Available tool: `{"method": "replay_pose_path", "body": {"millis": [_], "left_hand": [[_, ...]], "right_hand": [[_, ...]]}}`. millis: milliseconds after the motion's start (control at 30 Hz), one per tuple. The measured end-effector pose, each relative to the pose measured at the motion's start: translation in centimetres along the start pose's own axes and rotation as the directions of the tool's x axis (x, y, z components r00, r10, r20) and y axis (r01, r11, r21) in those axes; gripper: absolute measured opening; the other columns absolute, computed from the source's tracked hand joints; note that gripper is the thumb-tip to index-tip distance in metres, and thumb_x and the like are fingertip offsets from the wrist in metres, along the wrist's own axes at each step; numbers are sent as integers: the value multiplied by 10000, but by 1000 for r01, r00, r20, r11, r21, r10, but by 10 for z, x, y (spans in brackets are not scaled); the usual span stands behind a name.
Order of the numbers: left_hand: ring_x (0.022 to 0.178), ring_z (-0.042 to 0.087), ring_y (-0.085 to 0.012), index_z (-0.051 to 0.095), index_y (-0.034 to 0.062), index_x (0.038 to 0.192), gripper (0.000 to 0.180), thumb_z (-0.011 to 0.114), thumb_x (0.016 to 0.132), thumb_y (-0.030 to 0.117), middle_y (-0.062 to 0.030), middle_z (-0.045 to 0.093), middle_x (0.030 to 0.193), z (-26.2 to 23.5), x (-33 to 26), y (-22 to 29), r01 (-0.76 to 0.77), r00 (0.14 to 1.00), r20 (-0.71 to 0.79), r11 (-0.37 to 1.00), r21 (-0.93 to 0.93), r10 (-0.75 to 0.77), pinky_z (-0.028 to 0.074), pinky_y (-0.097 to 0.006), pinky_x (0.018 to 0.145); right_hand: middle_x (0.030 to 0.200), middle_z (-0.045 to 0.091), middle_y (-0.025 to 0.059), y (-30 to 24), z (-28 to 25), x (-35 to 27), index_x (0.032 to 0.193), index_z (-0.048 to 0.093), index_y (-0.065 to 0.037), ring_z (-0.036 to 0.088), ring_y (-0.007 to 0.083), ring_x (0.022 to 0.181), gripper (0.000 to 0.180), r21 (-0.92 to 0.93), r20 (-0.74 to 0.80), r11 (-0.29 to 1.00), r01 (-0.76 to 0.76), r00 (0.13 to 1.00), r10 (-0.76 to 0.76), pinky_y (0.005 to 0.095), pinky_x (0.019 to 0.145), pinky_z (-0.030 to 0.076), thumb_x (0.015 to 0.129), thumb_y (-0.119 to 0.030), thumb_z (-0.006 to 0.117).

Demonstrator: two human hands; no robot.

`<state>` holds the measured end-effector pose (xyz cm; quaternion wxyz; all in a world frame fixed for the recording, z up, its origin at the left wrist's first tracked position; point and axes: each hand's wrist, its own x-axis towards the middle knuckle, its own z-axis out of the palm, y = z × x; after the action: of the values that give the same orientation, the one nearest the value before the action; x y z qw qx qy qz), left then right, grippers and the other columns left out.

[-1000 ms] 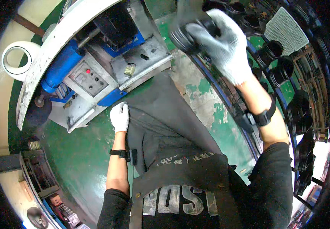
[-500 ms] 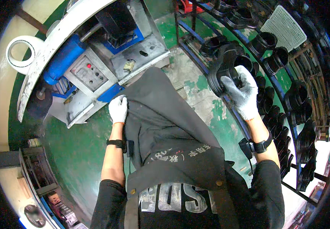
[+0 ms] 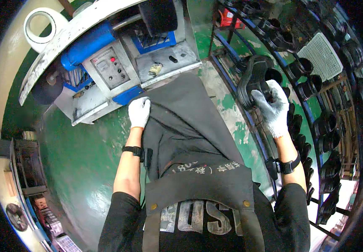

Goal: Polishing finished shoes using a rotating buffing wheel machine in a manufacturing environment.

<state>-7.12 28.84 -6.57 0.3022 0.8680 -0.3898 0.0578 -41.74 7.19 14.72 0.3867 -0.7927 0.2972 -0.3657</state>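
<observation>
My right hand (image 3: 274, 107), in a white knit glove with a grey palm, is closed around one end of a black shoe (image 3: 248, 86). The shoe's thick ridged sole edge shows at the left, and part of the shoe is hidden by the rack's dark footwear behind it. On the left, my other gloved hand, my left hand (image 3: 139, 112), has its fingers curled at the edge of the dark grey apron (image 3: 181, 105). Folds in the cloth run out from those fingers.
A grinding machine with a blue motor (image 3: 89, 44), a control panel (image 3: 111, 69) and dark wheels stands ahead to the left. Along the right runs a blue-framed rack (image 3: 242, 107) with rows of black shoes (image 3: 309, 86). A white plastic basket (image 3: 322, 56) sits among them.
The view has turned a little, so the machine appears further right and the rack lower. Both hands keep their grip, and the black shoe stays in my right hand.
</observation>
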Motion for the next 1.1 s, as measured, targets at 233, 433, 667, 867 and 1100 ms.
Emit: {"method": "replay_pose_path", "body": {"millis": [233, 433, 667, 867, 1100], "left_hand": [[892, 645, -317, 725, 81, 912, 241, 589, 842, 267, -134, 697, 903, 4, -2, 6, -34, 999, -22, 999, -37, 33, 489, -422, 821], [884, 638, -319, 724, 93, 911, 242, 582, 843, 277, -127, 698, 899, 4, -6, 13, -56, 995, -83, 998, -17, 55, 486, -427, 820], [821, 618, -329, 709, 86, 860, 228, 563, 833, 259, -138, 674, 820, -3, -17, 27, -116, 989, -89, 993, -8, 114, 462, -441, 784], [839, 616, -309, 713, 96, 859, 235, 549, 837, 263, -131, 672, 821, -5, -17, 38, -162, 986, -17, 985, 64, 163, 449, -426, 825], [835, 634, -303, 713, 99, 917, 265, 540, 859, 291, -131, 687, 901, -4, -3, 42, -128, 990, 62, 992, 7, 127, 461, -415, 827]], "right_hand": [[805, 597, 21, -10, 12, 3, 899, 619, -7, 528, 84, 714, 116, 56, 6, 996, 75, 997, -75, 234, 674, 444, 822, -19, 705], [861, 604, 5, -10, 22, 0, 925, 617, -8, 537, 81, 767, 122, 145, 64, 982, 120, 989, -130, 225, 725, 445, 830, 27, 686], [877, 631, 2, -4, 19, -5, 980, 601, -20, 567, 71, 773, 160, 237, 92, 971, 5, 995, -27, 223, 750, 468, 851, 57, 654], [907, 650, 17, -12, 25, -1, 983, 599, -17, 578, 78, 783, 156, 264, 110, 959, 106, 984, -139, 227, 751, 475, 852, 45, 655], [934, 629, 42, -27, 31, 3, 1025, 615, 11, 579, 112, 805, 242, 212, 129, 949, 233, 956, -263, 241, 750, 476, 804, 42, 709]]}}
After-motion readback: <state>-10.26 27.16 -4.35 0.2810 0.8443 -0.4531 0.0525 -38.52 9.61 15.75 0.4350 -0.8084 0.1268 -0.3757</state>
